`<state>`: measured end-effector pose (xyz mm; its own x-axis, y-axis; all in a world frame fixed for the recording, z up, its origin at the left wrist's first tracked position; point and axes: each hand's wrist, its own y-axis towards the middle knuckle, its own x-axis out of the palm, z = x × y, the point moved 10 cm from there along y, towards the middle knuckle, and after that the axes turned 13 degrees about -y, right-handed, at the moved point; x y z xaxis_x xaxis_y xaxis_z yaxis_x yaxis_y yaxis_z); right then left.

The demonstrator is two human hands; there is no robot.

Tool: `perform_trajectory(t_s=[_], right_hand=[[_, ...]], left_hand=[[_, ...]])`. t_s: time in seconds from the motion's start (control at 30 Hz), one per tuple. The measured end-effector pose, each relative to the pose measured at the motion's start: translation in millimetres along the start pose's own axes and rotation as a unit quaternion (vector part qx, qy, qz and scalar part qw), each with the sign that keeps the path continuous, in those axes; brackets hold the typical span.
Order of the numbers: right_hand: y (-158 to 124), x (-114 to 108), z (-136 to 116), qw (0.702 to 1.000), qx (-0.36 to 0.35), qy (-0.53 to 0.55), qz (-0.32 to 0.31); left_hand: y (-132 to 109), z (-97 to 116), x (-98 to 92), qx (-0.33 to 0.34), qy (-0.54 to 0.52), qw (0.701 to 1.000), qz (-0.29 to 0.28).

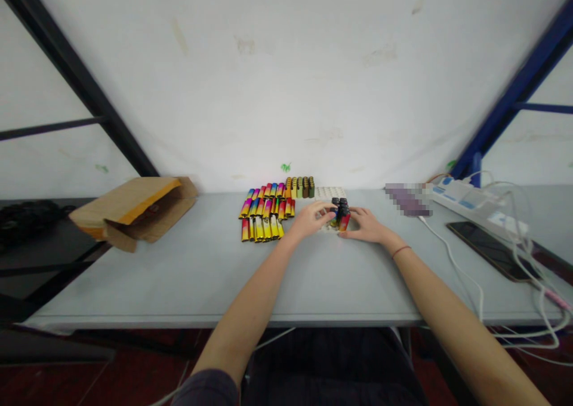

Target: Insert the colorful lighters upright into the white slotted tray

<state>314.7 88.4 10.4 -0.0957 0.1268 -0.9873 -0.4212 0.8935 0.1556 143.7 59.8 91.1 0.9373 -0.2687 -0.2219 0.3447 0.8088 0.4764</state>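
Grip: I saw the left hand and right hand half-open, touching the dark upright lighters from either side, firmness unclear | Place: those lighters stood on a white tray on the tabletop

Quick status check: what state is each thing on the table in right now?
left hand, fingers on the dark-topped lighters
right hand, fingertips beside those lighters
dark-topped lighters, upright in a cluster
white tray, lying flat
rainbow lighters, lying in tight rows
olive and gold lighters, standing in a row
cardboard envelope, open
phone, lying flat, screen dark
power strip, cables plugged in
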Motion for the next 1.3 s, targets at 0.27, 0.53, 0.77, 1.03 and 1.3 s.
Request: perform_trajectory(t_s=[0.27, 0.53, 0.77, 1.03, 1.3], right_hand=[[0.0, 0.3, 0.6, 1.0, -0.006, 0.005, 0.017], [0.6, 1.8, 2.3, 1.0, -0.011, 0.009, 0.022], [-0.5, 0.2, 1.9, 1.0, -0.005, 0.009, 0.013], [-0.2, -0.1, 0.1, 1.0, -0.011, 0.017, 0.005], [0.0, 0.8, 0.5, 1.0, -0.006, 0.01, 0.0]], left_hand=[[-3.7, -1.2, 5.4, 0.005, 0.025, 1.0, 0.002], [-5.6, 3.3, 8.9, 0.021, 0.076, 0.997, 0.002], [-5.4, 22.1, -23.7, -0.001, 0.12, 0.986, 0.113], [-43.4, -10.2, -159.0, -0.247, 0.374, 0.836, 0.316], [-50.3, -58.0, -181.1, -0.285, 0.31, 0.86, 0.288]])
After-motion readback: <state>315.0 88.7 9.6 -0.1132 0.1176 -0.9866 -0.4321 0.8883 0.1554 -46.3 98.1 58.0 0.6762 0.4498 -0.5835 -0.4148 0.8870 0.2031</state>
